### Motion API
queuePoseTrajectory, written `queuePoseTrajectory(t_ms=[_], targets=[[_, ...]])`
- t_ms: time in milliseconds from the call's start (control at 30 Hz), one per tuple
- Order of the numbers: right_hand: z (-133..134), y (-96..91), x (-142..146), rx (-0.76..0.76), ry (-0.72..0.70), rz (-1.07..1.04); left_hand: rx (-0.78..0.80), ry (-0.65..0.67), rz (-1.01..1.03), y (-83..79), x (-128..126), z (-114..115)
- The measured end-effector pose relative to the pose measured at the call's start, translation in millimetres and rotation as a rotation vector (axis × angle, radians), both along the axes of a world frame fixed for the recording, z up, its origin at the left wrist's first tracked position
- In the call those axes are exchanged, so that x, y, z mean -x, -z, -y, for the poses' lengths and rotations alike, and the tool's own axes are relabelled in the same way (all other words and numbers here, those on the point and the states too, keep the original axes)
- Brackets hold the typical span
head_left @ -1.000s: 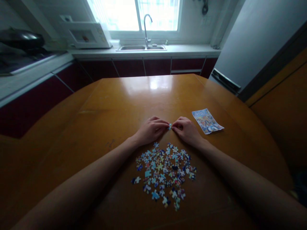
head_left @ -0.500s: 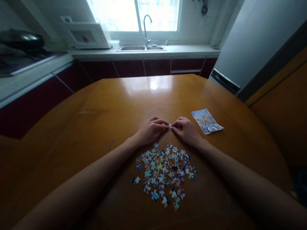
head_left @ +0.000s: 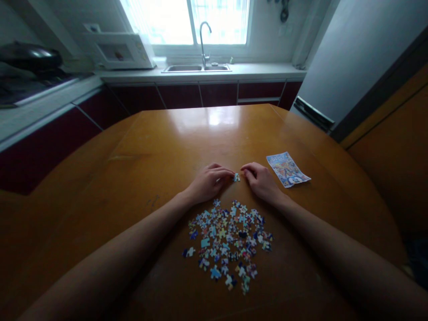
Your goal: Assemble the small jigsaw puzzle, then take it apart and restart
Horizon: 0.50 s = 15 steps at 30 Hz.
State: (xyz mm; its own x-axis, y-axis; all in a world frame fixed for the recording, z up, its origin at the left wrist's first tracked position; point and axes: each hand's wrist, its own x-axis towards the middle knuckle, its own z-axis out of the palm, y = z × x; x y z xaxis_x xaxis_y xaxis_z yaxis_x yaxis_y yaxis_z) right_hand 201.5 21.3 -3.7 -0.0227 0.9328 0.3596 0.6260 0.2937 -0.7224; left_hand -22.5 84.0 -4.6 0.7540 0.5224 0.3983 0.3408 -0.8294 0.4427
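Note:
A small light-blue and pale jigsaw piece (head_left: 236, 177), possibly more than one joined, lies on the wooden table between my hands. My left hand (head_left: 211, 180) rests on the tabletop with thumb and fingertips pinched at the piece's left edge. Just to the right, apart from the piece, is my right hand (head_left: 260, 178). Its fingers are loosely bent, and nothing shows between them. Nearer to me, a spread of loose jigsaw pieces (head_left: 222, 232) in blue, white, yellow and dark tones lies between my forearms.
A printed picture sheet (head_left: 288, 170) with colourful cartoon art lies right of my right hand. The round-edged wooden table (head_left: 187, 138) fills the middle. Beyond it are a sink (head_left: 184, 68), a microwave (head_left: 118, 51), a stove with a dark pan (head_left: 31, 55) and a fridge (head_left: 354, 58).
My right hand has let go of the small jigsaw piece and moved slightly right, so more of the piece shows. My left hand stays at the piece's left edge.

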Motion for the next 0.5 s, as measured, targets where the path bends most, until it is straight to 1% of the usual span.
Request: queuePoseTrajectory(t_ms=[67, 133, 367, 500], targets=[[-1.7, 0.7, -0.7, -0.003, 0.045, -0.052, -0.003, 0.008, 0.001, 0.0, 0.4, -0.5], [-2.5, 1.4, -1.2, -0.008, 0.065, -0.061, -0.013, 0.018, 0.002, -0.5, 0.7, -0.6], [-1.7, 1.9, -1.8, -0.014, 0.048, 0.003, -0.028, 0.024, 0.027, -1.9, 0.9, 0.2], [-0.6, -0.1, -0.9, -0.011, 0.045, 0.026, -0.043, 0.043, -0.006, -4.3, 1.3, 1.8]])
